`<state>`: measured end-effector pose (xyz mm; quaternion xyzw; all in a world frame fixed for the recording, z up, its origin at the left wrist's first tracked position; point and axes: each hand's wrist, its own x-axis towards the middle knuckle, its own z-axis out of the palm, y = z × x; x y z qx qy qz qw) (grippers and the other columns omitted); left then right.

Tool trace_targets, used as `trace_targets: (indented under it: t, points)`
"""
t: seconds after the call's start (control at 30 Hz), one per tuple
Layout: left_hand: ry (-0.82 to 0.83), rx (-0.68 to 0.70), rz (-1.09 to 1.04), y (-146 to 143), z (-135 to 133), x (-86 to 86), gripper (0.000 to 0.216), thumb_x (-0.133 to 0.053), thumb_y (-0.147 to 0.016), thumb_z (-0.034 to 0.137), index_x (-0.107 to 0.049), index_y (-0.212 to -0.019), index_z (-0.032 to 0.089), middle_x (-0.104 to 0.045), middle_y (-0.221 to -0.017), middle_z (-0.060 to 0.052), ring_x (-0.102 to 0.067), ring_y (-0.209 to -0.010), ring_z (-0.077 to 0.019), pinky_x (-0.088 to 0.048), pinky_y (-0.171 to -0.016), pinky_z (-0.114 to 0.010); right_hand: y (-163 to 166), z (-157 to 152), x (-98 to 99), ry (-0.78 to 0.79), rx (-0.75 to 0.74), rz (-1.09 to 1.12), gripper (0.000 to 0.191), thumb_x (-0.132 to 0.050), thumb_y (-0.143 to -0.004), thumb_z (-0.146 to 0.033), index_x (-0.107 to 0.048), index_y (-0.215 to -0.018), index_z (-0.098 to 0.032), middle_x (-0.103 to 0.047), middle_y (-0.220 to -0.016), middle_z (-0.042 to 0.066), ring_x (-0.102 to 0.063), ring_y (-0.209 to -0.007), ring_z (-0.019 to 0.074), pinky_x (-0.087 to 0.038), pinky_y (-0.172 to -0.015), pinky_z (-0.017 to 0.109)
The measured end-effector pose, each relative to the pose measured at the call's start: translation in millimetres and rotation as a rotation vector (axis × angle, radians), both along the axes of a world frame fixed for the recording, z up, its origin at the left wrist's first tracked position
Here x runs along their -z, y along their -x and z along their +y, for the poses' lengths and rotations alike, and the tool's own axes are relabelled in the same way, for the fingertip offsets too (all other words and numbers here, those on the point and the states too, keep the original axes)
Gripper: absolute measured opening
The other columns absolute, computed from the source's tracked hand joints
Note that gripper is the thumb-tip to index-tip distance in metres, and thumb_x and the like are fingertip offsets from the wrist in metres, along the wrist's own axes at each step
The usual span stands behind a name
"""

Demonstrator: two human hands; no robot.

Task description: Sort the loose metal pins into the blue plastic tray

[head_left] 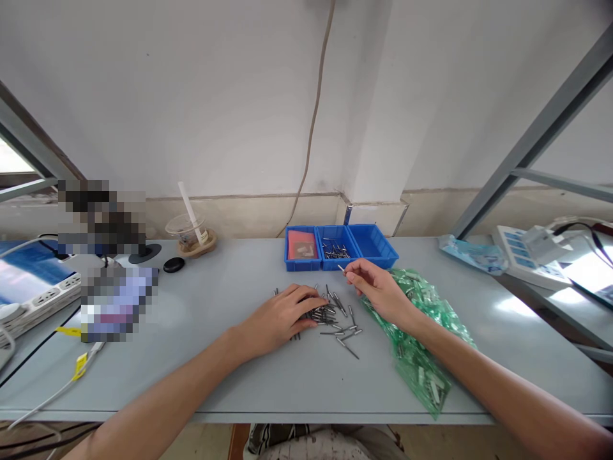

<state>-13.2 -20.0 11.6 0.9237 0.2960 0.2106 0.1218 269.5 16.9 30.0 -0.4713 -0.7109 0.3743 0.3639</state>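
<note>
My left hand [290,314] lies on a pile of small metal pins [324,313], its thumb and fingers apart with pins showing between them. To the right of the pile, several loose pins [348,347] are scattered on the grey table. My right hand [378,291] is closed in a pinch on one thin metal pin [341,268], raised close to the front of the blue bins. In the middle blue bin [334,263] lie many similar pins. Green plastic bags [421,377] with pieces inside lie under and beside my right wrist.
The left blue bin [302,265] holds a reddish packet; another blue bin [378,246] adjoins on the right. A plastic cup with a straw [189,227] and a black round object [174,264] stand left. Power strips [514,252] and a blue packet [472,253] lie right.
</note>
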Motion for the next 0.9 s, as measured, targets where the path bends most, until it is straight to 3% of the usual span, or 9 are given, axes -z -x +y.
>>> trace_targets:
  t: [0.9]
  points:
    - [0.050, 0.019, -0.059, 0.6, -0.2, -0.5, 0.043, -0.056, -0.109, 0.031, -0.052, -0.152, 0.030, -0.059, -0.142, -0.010, -0.056, -0.132, -0.0253, -0.052, -0.109, -0.043, 0.5, -1.6, -2.0, 0.004, -0.009, -0.014, 0.027, -0.055, -0.103, -0.053, -0.064, -0.104, -0.027, -0.058, -0.083, 0.001, -0.052, -0.073, 0.0194, -0.047, -0.066, 0.033]
